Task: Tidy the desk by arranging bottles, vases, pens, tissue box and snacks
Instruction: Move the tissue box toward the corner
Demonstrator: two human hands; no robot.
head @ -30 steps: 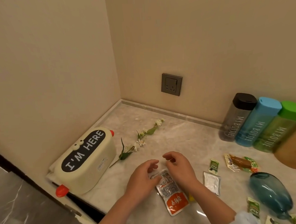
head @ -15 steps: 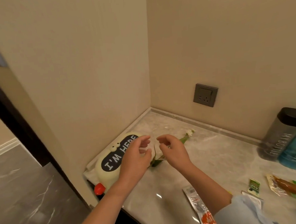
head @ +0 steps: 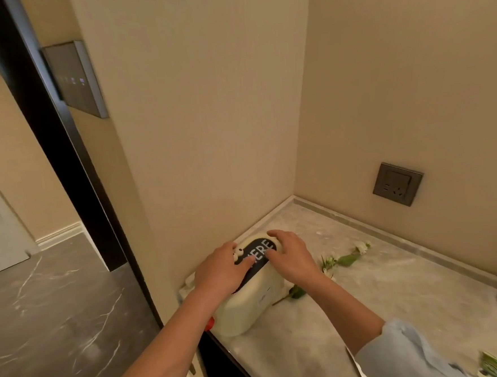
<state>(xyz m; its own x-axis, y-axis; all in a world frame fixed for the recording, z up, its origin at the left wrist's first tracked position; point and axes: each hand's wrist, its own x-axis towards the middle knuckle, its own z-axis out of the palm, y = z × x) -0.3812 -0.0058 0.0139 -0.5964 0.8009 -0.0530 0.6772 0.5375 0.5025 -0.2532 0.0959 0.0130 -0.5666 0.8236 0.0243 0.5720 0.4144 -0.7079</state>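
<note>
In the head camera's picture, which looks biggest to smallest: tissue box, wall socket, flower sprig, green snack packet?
1. tissue box, largest even though partly covered.
2-3. flower sprig and wall socket: the sprig is longer but thin, so no sure order between them.
4. green snack packet, smallest and blurred.
</note>
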